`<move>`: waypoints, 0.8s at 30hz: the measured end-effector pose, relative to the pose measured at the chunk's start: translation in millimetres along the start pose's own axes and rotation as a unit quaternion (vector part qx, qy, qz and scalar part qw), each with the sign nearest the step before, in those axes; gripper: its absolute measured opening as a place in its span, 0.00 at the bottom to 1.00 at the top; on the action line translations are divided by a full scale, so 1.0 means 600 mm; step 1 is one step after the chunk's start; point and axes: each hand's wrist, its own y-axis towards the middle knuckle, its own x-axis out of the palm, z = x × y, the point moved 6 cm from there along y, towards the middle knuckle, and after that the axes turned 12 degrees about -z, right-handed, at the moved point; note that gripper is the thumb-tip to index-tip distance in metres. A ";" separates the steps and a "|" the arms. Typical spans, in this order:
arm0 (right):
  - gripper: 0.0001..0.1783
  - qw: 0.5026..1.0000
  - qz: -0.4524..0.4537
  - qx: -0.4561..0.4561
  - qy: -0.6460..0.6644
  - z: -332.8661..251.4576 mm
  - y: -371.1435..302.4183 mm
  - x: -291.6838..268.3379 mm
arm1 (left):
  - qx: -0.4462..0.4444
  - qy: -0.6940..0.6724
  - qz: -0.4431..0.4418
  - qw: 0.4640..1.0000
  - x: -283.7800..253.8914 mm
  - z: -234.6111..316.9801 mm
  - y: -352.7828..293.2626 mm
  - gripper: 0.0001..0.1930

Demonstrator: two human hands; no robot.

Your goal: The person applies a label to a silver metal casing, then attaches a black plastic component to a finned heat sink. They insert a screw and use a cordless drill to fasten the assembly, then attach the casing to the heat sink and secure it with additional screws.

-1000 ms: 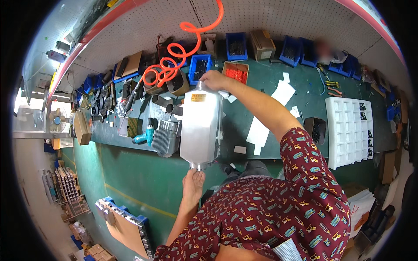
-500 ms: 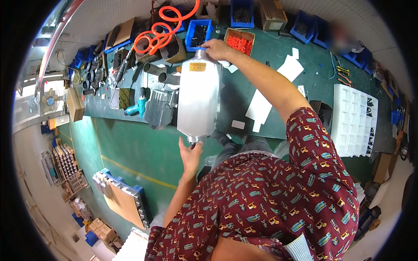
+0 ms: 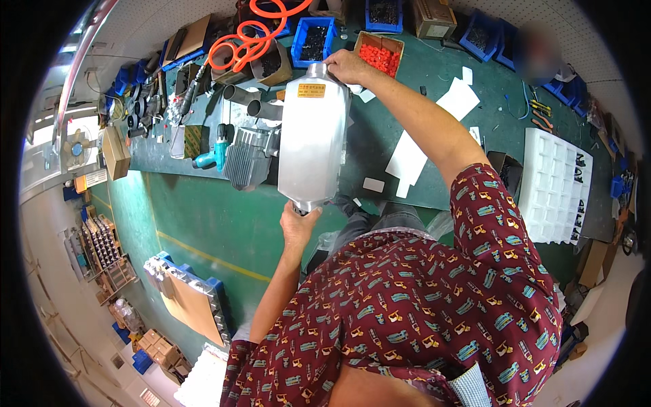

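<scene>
A long silver metal casing (image 3: 310,149) with tapered ends and a small yellow label lies lengthwise in front of me, its near end out past the bench edge. My left hand (image 3: 298,224) is closed around the neck at the near end. At the far end, my right hand (image 3: 347,68) grips the other neck, fingers wrapped over it. Against the casing's left side sits a grey finned metal housing (image 3: 247,163). Two dark round pipe ends (image 3: 261,110) stick out just beyond the housing. What lies under the casing is hidden.
A teal power drill (image 3: 215,157) lies left of the housing. Blue bins of small dark parts (image 3: 314,42) and a box of red caps (image 3: 377,55) line the back, near an orange coiled hose (image 3: 244,47). White sheets (image 3: 434,129) and a white tray (image 3: 553,183) are to the right.
My left hand has gone from spread fingers below the near neck to a closed hold on it. The casing's near end has shifted slightly farther away from me.
</scene>
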 end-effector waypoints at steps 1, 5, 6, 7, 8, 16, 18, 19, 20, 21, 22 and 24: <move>0.19 1.000 -0.002 -0.003 -0.005 0.002 0.002 0.000 | -0.013 -0.008 0.000 1.000 0.000 0.001 -0.003 0.29; 0.19 1.000 -0.011 -0.006 -0.019 -0.004 -0.003 0.011 | 0.075 0.053 0.029 0.995 -0.003 -0.053 0.021 0.29; 0.18 1.000 0.001 -0.020 -0.024 -0.008 -0.003 0.008 | 0.077 0.053 0.032 0.995 0.000 -0.058 0.023 0.28; 0.18 0.999 0.015 -0.033 -0.029 -0.002 0.000 0.007 | 0.079 0.054 0.034 0.995 0.001 -0.058 0.024 0.28; 0.17 0.998 0.029 -0.046 -0.035 0.004 0.000 0.008 | 0.087 0.040 0.025 0.995 0.004 -0.060 0.026 0.26; 0.19 0.987 -0.019 -0.149 0.063 -0.013 -0.021 0.032 | 0.058 -0.023 -0.011 0.998 0.005 -0.080 0.020 0.31; 0.24 0.993 0.018 -0.108 0.049 -0.004 -0.042 0.023 | 0.073 0.037 -0.005 0.997 0.001 -0.033 0.010 0.28; 0.25 0.991 0.070 -0.103 0.043 0.022 -0.046 0.021 | 0.107 0.059 -0.013 0.992 -0.002 0.005 0.002 0.25; 0.24 0.991 0.103 -0.082 0.029 0.027 -0.053 0.018 | 0.099 0.054 -0.018 0.993 -0.004 0.004 0.004 0.29; 0.23 0.990 0.115 -0.055 0.055 0.003 -0.068 0.011 | 0.086 0.045 -0.018 0.995 -0.009 -0.010 -0.001 0.33; 0.20 0.979 0.187 -0.080 0.023 -0.004 -0.079 -0.009 | 0.080 0.042 -0.028 0.995 -0.012 -0.012 0.000 0.36; 0.15 0.972 0.203 -0.104 0.061 -0.045 -0.089 -0.031 | 0.071 -0.027 -0.065 0.995 -0.019 -0.023 -0.006 0.40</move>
